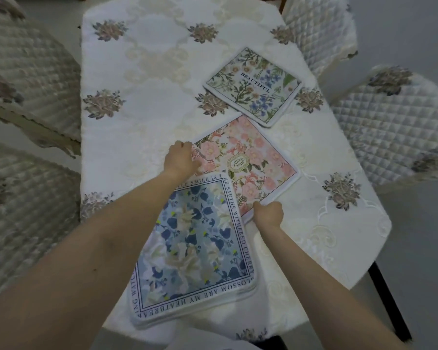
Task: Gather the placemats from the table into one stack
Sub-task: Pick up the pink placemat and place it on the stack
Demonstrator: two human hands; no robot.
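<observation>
Both forearms reach forward over the table (142, 72), which is covered with a white embroidered cloth. The left hand (181, 157) lies knuckles-up at the near-left corner of the pink mat (253, 157), its fingers curled over the edge; they seem to pinch it, though the grip itself is hidden under the hand. The right hand (269, 214) closes on the same mat's near corner, fingers wrapped around the white border. The pink mat lies flat and skewed, its near-left part tucked under the blue mat (195, 246), which tops a small stack at the table's near edge. The green mat (254, 85) lies further off, just beyond the pink one, apart from it. Quilted chairs (395, 127) stand on both sides.
</observation>
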